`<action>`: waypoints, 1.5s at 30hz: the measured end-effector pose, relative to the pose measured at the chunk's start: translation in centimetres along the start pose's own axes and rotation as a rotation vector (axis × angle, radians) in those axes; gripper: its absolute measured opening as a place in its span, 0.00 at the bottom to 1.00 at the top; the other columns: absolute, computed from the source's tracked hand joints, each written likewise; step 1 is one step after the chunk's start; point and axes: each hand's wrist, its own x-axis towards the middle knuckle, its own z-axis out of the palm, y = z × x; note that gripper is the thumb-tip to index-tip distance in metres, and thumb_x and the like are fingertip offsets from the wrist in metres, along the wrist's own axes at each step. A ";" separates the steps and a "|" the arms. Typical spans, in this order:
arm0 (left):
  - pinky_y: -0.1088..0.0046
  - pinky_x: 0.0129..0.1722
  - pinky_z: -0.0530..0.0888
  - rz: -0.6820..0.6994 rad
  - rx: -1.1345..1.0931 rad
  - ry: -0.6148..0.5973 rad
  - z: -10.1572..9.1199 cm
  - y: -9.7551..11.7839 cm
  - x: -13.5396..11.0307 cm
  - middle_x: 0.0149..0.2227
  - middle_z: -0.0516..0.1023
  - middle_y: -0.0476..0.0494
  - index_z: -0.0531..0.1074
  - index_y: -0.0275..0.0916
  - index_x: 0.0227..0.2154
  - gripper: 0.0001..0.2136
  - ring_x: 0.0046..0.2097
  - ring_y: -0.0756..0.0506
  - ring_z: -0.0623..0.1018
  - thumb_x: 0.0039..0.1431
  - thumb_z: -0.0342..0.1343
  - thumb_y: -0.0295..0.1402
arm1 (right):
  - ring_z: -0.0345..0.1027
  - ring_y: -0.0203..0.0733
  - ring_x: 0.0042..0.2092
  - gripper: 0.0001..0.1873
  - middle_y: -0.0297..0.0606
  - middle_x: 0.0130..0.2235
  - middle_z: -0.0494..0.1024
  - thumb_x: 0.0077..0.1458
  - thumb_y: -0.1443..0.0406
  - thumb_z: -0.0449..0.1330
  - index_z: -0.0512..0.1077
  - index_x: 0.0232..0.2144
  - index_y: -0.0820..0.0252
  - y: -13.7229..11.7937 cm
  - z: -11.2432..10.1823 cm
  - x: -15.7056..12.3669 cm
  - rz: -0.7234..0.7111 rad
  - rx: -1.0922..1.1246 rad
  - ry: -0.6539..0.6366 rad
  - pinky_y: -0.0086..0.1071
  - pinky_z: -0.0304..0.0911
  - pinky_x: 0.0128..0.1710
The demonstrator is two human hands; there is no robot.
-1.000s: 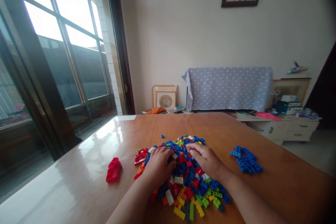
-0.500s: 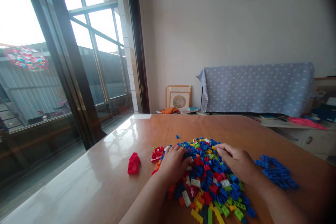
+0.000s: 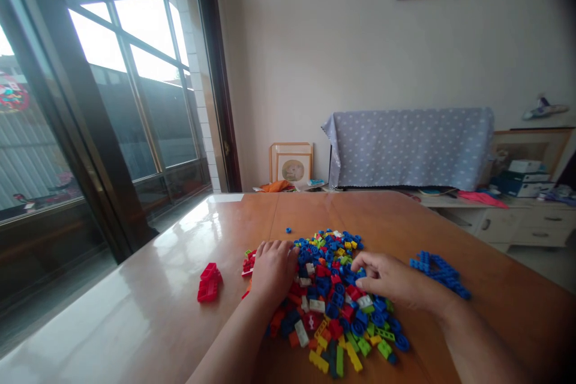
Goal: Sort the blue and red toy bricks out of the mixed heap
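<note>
A heap of mixed toy building bricks (image 3: 336, 295) in blue, red, yellow, green, orange and white lies spread on the table. My left hand (image 3: 275, 267) rests palm down over the heap's left side, fingers spread and partly hiding the bricks under it. On the right side, my right hand (image 3: 389, 276) reaches in with thumb and forefinger apart, close to blue pieces. I make out no brick between its fingers. Some red bricks (image 3: 249, 263) show just left of my left hand.
Apart on the left lies a red cluster of bricks (image 3: 209, 283). A blue openwork cluster (image 3: 441, 274) lies right of the heap. One small blue piece (image 3: 288, 230) sits beyond it. The brown table (image 3: 351, 207) is glossy. A cloth-covered object (image 3: 409, 147) stands behind.
The view has turned slightly right. My left hand has moved off the heap's middle toward its left edge. My right hand has drawn nearer along the right side, its fingers curling more.
</note>
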 end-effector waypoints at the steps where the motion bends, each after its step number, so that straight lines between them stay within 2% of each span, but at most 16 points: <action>1: 0.60 0.54 0.66 -0.009 0.003 0.030 0.1 -0.2 0.1 0.45 0.79 0.41 0.75 0.44 0.46 0.18 0.50 0.39 0.74 0.72 0.40 0.43 | 0.62 0.35 0.27 0.15 0.27 0.26 0.73 0.53 0.59 0.63 0.74 0.43 0.54 -0.1 0.0 -0.2 0.006 0.011 -0.032 0.26 0.55 0.27; 5: 0.58 0.57 0.65 -0.088 0.008 0.123 0.4 -0.8 0.3 0.51 0.77 0.37 0.72 0.41 0.54 0.18 0.56 0.37 0.70 0.71 0.40 0.39 | 0.63 0.35 0.27 0.16 0.27 0.26 0.73 0.51 0.62 0.65 0.73 0.44 0.55 -0.9 0.3 -0.7 0.012 0.004 -0.086 0.25 0.54 0.26; 10: 0.58 0.58 0.65 -0.161 0.026 0.156 0.1 -1.2 0.5 0.51 0.77 0.40 0.71 0.43 0.54 0.17 0.57 0.38 0.70 0.71 0.41 0.36 | 0.63 0.35 0.28 0.15 0.27 0.26 0.71 0.51 0.64 0.63 0.74 0.43 0.54 -1.6 0.9 -0.6 -0.007 -0.029 -0.085 0.25 0.52 0.26; 16: 0.60 0.55 0.68 -0.047 -0.083 0.175 0.4 -0.9 0.3 0.50 0.77 0.39 0.71 0.41 0.53 0.16 0.54 0.39 0.71 0.71 0.42 0.35 | 0.59 0.34 0.26 0.07 0.27 0.23 0.68 0.52 0.63 0.63 0.77 0.36 0.55 -1.4 1.4 -0.1 -0.029 -0.048 -0.026 0.26 0.49 0.25; 21: 0.58 0.53 0.70 0.063 -0.156 0.178 0.6 -0.2 0.1 0.50 0.77 0.40 0.71 0.41 0.52 0.14 0.53 0.39 0.72 0.71 0.44 0.34 | 0.64 0.36 0.28 0.08 0.30 0.26 0.74 0.56 0.61 0.61 0.78 0.35 0.56 -1.7 1.3 0.2 -0.043 -0.081 -0.013 0.27 0.52 0.27; 25: 0.60 0.50 0.71 0.130 -0.212 0.119 0.0 1.2 -0.4 0.47 0.78 0.41 0.72 0.43 0.50 0.13 0.50 0.40 0.74 0.71 0.44 0.34 | 0.70 0.39 0.32 0.11 0.33 0.31 0.80 0.60 0.59 0.58 0.78 0.34 0.58 -2.2 1.5 0.5 -0.067 -0.114 0.024 0.28 0.55 0.30; 28: 0.61 0.48 0.71 0.197 -0.238 0.045 -0.3 2.4 -0.8 0.44 0.78 0.42 0.73 0.44 0.49 0.13 0.48 0.40 0.75 0.70 0.45 0.34 | 0.70 0.39 0.32 0.13 0.33 0.29 0.79 0.61 0.57 0.57 0.76 0.31 0.59 -2.2 1.7 0.8 -0.066 -0.139 0.065 0.29 0.55 0.29; 34: 0.62 0.49 0.70 0.269 -0.262 -0.041 -0.3 3.6 -1.4 0.45 0.78 0.43 0.73 0.45 0.51 0.13 0.48 0.40 0.74 0.69 0.48 0.33 | 0.67 0.37 0.30 0.14 0.32 0.27 0.76 0.62 0.59 0.54 0.74 0.30 0.59 -1.9 1.9 1.1 -0.085 -0.119 0.145 0.28 0.54 0.28; 37: 0.63 0.47 0.70 0.277 -0.258 -0.073 -0.2 3.8 -1.5 0.43 0.78 0.44 0.73 0.45 0.50 0.12 0.47 0.40 0.74 0.67 0.49 0.31 | 0.66 0.36 0.28 0.08 0.30 0.25 0.74 0.58 0.62 0.57 0.75 0.35 0.57 -2.1 2.1 0.7 -0.058 -0.123 0.125 0.28 0.52 0.27; 41: 0.64 0.47 0.70 0.276 -0.250 -0.103 -0.1 3.9 -1.6 0.42 0.78 0.44 0.73 0.46 0.49 0.13 0.46 0.41 0.74 0.65 0.50 0.29 | 0.63 0.35 0.27 0.14 0.27 0.25 0.72 0.53 0.65 0.59 0.76 0.43 0.54 -2.5 2.0 0.2 -0.045 -0.149 0.042 0.27 0.50 0.25; 45: 0.64 0.48 0.69 0.280 -0.243 -0.127 0.0 4.0 -1.6 0.43 0.77 0.45 0.73 0.46 0.49 0.13 0.46 0.41 0.74 0.63 0.52 0.28 | 0.65 0.37 0.29 0.13 0.30 0.28 0.75 0.50 0.64 0.62 0.78 0.41 0.53 -3.0 1.7 0.0 -0.048 -0.245 0.053 0.27 0.49 0.26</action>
